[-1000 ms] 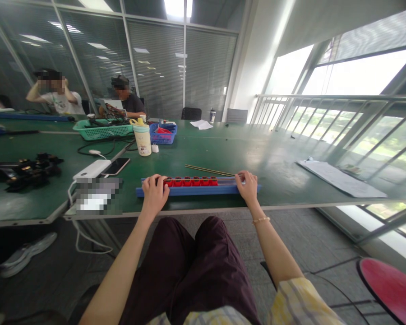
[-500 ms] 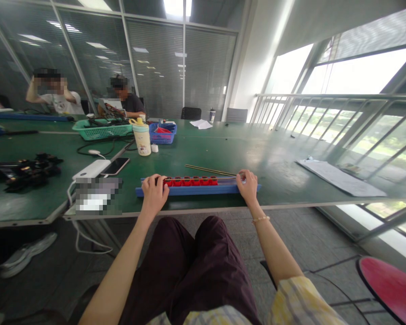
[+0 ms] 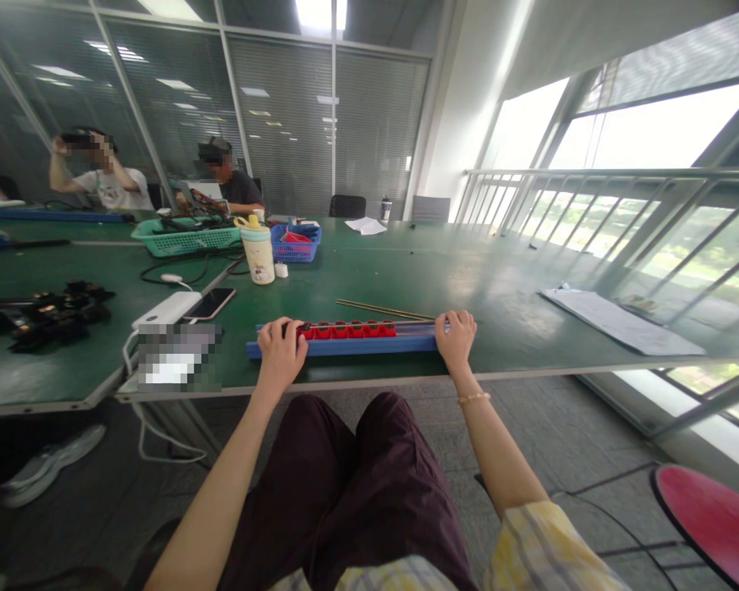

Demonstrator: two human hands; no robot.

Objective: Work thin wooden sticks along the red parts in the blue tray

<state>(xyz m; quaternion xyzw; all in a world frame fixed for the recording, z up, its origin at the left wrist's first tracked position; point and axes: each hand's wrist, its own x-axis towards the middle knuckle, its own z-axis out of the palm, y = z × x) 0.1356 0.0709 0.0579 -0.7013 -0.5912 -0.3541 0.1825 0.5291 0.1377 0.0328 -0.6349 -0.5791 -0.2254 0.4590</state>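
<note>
A long blue channel-shaped rail (image 3: 363, 348) lies across the table near its front edge. Several small red box-like parts (image 3: 340, 331) stand in a row inside it, from the left end to beyond the middle. A thin brass-coloured rod runs along the tops of these parts. My left hand (image 3: 282, 351) is closed around the rail's left end, its fingers over the first red part. At the right end my right hand (image 3: 456, 338) grips the rail, fingers curled over the far side. Behind the rail lie thin brass-coloured rods (image 3: 382, 309).
To the left are a phone (image 3: 214, 303), a white power bank (image 3: 166, 309) with cable, and a cream bottle (image 3: 259, 254). Farther back stand a green basket (image 3: 188, 240) and a blue basket (image 3: 296, 245). Papers (image 3: 616, 320) lie at the right. Two people sit across the table.
My right hand has shifted slightly right along the rail, from a pinch near the rod's end to fingers curled over the rail's end. My left hand and the rail look unmoved.
</note>
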